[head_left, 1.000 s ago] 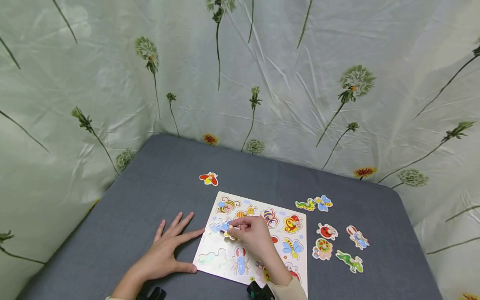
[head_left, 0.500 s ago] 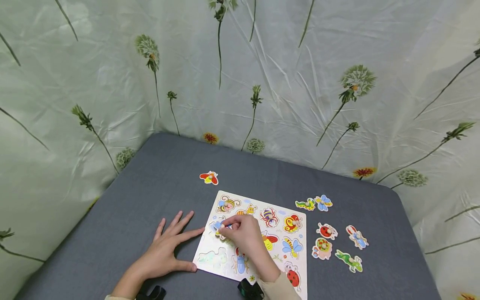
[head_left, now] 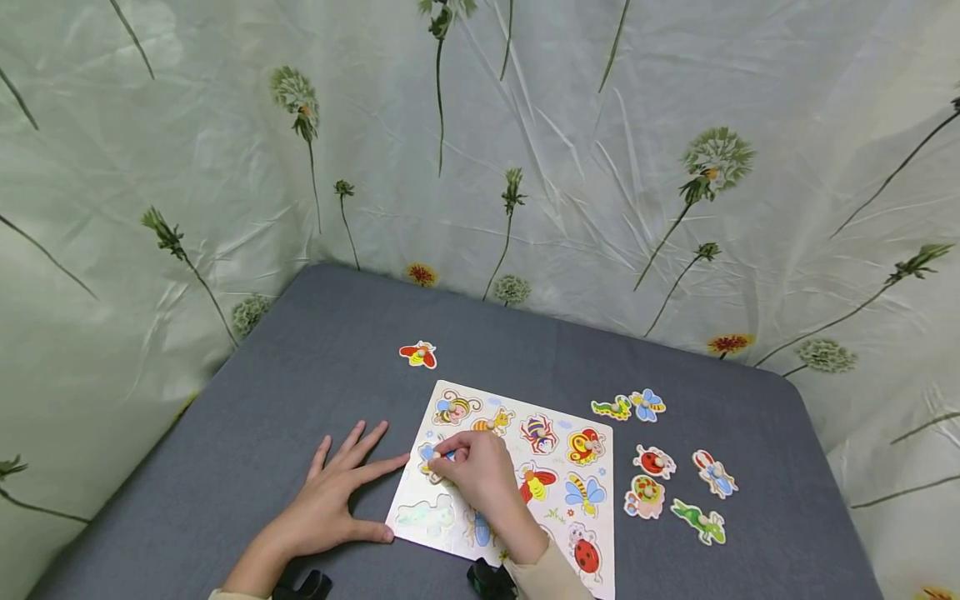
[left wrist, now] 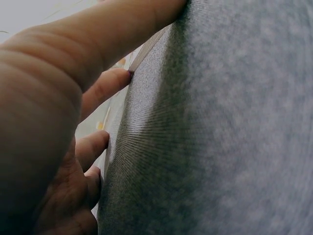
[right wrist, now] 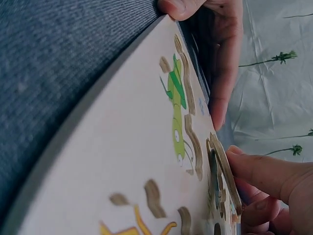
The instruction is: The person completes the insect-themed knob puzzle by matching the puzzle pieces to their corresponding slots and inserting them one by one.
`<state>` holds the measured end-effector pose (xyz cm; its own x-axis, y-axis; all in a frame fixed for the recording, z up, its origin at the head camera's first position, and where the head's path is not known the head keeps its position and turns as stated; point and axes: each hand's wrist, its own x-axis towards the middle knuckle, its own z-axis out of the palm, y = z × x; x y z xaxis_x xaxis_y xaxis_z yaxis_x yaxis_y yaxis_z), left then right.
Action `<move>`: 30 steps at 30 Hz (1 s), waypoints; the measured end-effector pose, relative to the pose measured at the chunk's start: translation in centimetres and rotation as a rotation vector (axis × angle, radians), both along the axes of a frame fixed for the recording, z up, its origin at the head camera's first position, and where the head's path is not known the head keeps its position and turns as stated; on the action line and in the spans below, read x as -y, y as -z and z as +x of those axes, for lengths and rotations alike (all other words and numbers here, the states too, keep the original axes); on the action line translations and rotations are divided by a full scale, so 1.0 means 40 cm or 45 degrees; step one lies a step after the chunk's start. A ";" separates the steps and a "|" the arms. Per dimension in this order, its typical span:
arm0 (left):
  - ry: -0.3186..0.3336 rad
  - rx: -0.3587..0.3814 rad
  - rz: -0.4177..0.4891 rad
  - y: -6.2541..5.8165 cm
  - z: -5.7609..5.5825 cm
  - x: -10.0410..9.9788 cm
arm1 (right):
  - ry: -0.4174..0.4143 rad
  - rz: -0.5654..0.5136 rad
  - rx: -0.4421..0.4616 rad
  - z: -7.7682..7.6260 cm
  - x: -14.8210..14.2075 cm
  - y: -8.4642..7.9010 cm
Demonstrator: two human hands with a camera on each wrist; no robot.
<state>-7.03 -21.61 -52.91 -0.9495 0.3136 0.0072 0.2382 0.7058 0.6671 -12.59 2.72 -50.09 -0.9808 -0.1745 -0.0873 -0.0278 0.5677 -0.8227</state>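
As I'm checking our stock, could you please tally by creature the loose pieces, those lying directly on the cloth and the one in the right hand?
Caterpillar: 1
Dragonfly: 1
Ladybug: 1
Snail: 1
Beetle: 1
Grasshopper: 1
Red-winged bug: 1
Held piece, in the right hand, creature largely hidden: 1
Total: 8

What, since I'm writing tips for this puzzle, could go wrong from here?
The piece pinched by the right hand stands above the board in the right wrist view, so it might jam or land crooked. The left hand touches the board only along one side, so a hard push could shift it. The loose snail lies near the board; a careless sweep might knock it.
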 end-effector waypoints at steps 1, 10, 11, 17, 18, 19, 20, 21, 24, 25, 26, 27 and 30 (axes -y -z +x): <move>0.000 0.000 0.001 -0.001 0.000 0.000 | 0.000 0.007 -0.004 0.000 0.001 0.001; -0.002 0.011 0.000 -0.009 -0.001 -0.002 | 0.009 0.044 -0.013 0.001 0.004 0.002; -0.001 0.010 -0.001 -0.009 -0.001 -0.002 | 0.010 0.044 -0.014 0.000 0.004 0.001; 0.004 -0.009 -0.002 -0.009 -0.001 -0.001 | 0.006 0.074 -0.035 -0.002 0.002 0.002; 0.004 -0.010 -0.002 -0.009 -0.002 -0.001 | 0.003 0.082 -0.044 -0.002 0.002 0.003; 0.004 -0.010 -0.002 -0.009 -0.002 -0.001 | 0.002 0.088 -0.052 -0.002 0.002 0.005; 0.004 -0.008 -0.003 -0.008 -0.002 0.000 | 0.001 0.094 -0.057 -0.001 0.001 0.005; 0.003 -0.006 -0.003 -0.008 -0.002 0.000 | 0.001 0.098 -0.061 -0.001 0.002 0.004; 0.002 0.006 -0.001 -0.008 -0.002 0.001 | -0.003 0.115 -0.075 0.000 0.002 0.005; 0.001 0.010 -0.002 -0.008 -0.003 0.001 | -0.004 0.118 -0.070 0.000 0.002 0.004; 0.001 0.013 -0.001 -0.008 -0.003 0.001 | -0.006 0.119 -0.064 0.000 0.001 0.002; 0.002 0.014 0.001 -0.008 -0.003 0.001 | -0.010 0.119 -0.057 0.000 0.000 0.001; 0.004 0.015 0.006 -0.007 -0.002 0.002 | -0.037 0.075 -0.021 -0.003 -0.009 -0.004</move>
<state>-7.13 -21.68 -52.62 -0.9487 0.3163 -0.0024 0.2324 0.7021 0.6731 -12.71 3.06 -49.91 -0.9768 -0.1979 -0.0818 -0.0584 0.6139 -0.7872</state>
